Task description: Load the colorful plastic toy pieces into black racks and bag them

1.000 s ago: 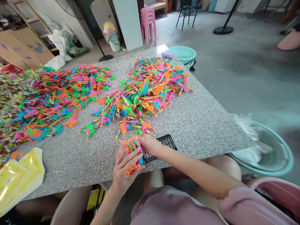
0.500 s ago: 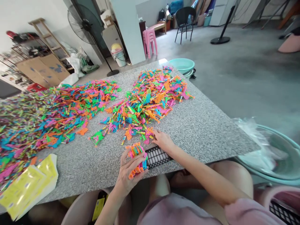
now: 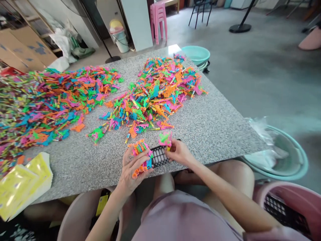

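Observation:
My left hand [image 3: 132, 167] is closed around a row of bright plastic toy guns [image 3: 141, 149], orange, pink, green and blue, at the left end of a black lattice tray [image 3: 160, 156]. Over the right part of this tray, my right hand [image 3: 179, 152] pinches pink and green toy guns [image 3: 165, 138]; a yellow piece shows below its fingertips. How many it holds is hard to tell. Just beyond both hands, a loose pile of toy guns [image 3: 155, 90] with yellow-banded tubes spreads over the speckled stone table [image 3: 208, 134].
A second, larger heap of toy guns [image 3: 50, 110] covers the table's left side. Yellow printed sheets [image 3: 27, 184] lie at the front left corner. A pink tub [image 3: 281, 194] with black lattice pieces stands right of my legs, beside a green basket [image 3: 298, 157] holding clear plastic bags.
My right hand has drawn back from the pile's near edge to above the tray, now carrying pink and green toy guns. My left hand keeps its grip. The head view has tilted down.

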Tool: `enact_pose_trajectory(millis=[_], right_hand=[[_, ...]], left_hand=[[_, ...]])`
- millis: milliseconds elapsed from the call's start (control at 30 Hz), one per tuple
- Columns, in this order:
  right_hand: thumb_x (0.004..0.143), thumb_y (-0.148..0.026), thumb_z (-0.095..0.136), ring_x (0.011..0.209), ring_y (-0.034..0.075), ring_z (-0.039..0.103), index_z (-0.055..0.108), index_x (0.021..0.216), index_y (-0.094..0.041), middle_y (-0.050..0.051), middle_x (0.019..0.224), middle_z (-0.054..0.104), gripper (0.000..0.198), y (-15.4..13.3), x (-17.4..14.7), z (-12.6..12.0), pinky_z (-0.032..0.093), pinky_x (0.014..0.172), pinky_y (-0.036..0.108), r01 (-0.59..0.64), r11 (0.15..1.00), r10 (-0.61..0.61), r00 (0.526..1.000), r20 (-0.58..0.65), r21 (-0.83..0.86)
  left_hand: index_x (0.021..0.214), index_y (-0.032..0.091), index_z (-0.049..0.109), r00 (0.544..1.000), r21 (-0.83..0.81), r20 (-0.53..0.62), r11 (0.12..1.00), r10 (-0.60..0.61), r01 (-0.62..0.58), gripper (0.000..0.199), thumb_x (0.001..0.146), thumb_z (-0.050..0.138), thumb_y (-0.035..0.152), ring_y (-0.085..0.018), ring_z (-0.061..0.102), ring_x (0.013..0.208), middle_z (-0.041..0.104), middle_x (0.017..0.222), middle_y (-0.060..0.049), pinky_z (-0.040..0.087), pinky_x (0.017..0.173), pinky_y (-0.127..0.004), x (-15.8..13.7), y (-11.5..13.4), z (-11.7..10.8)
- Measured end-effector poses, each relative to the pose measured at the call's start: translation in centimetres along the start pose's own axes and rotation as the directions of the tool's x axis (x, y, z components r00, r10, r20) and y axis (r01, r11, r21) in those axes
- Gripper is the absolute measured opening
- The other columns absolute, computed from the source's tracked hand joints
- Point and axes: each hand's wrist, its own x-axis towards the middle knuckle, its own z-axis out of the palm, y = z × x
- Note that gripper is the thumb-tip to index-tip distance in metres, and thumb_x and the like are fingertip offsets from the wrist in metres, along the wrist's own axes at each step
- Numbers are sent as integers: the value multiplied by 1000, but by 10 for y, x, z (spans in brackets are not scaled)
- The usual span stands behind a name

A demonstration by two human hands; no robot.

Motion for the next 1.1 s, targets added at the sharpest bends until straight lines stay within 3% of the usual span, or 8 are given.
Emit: enact_pose_trajectory(millis=[133, 267, 367, 567, 700, 867, 967, 1100], right_hand=[[77, -14, 57, 62, 14, 64, 55, 85, -20, -2, 71, 66, 11, 4, -29, 40, 48, 60, 23, 40, 999, -40, 998, 40, 4], [73, -12, 62, 61, 13, 62, 57, 81, -20, -2, 69, 66, 12, -1, -22, 53, 42, 59, 21, 115, 969, -102, 992, 71, -217], [70, -9, 62, 61, 13, 59, 59, 77, -19, -2, 67, 66, 12, -9, -15, 50, 36, 58, 21, 196, 899, -160, 980, 122, -392], [73, -13, 65, 60, 12, 58, 62, 77, -19, -1, 67, 67, 8, -14, -13, 45, 33, 57, 20, 207, 897, -152, 974, 168, -391], [75, -14, 63, 65, 15, 61, 63, 81, -18, 2, 72, 69, 8, -14, -12, 49, 33, 58, 22, 219, 836, -141, 972, 189, -503], [79, -13, 59, 70, 18, 64, 63, 92, -16, 7, 81, 72, 14, -20, -13, 59, 33, 59, 25, 254, 729, -114, 961, 253, -635], [79, -10, 58, 75, 19, 65, 62, 97, -14, 9, 88, 72, 19, -20, -14, 56, 37, 63, 25, 314, 715, -161, 944, 289, -625], [77, -11, 65, 77, 16, 65, 62, 97, -17, 3, 88, 70, 21, -17, 1, 26, 43, 67, 22, 390, 762, -209, 904, 374, -517]], left_hand=[[114, 21, 57, 1000, 16, 16, 1000, 10, -10, 26, 92, 63, 34, -24, 61, 120, 68, 123, -9, 20, 120, -51, 0, 2, 1], [113, 22, 56, 1000, 30, 10, 1000, -6, 5, 25, 92, 62, 36, -24, 56, 127, 68, 124, -9, 22, 120, -50, 1, 4, 2], [111, 22, 57, 1000, 15, -11, 1000, -23, 23, 24, 92, 63, 36, -24, 60, 122, 69, 123, -8, 24, 119, -52, 0, 4, 3], [111, 21, 58, 999, -18, -36, 999, -30, 29, 23, 92, 63, 33, -23, 62, 118, 69, 122, -9, 23, 120, -50, 0, 2, 5], [112, 21, 58, 1000, -34, -16, 999, -27, 26, 25, 92, 62, 36, -24, 60, 122, 67, 125, -10, 22, 120, -52, 0, 4, 1], [128, 22, 56, 998, -54, -26, 997, -56, 54, 45, 91, 61, 47, -28, 58, 123, 67, 125, -9, 25, 118, -55, 4, 10, 0], [126, 26, 60, 996, -21, -65, 998, -68, 66, 40, 91, 62, 46, -28, 53, 128, 67, 125, -7, 24, 118, -56, 4, 10, 4], [113, 26, 67, 991, -7, -115, 997, -74, 73, 28, 88, 67, 40, -30, 37, 140, 66, 126, -7, 28, 115, -58, 0, 8, 8]])
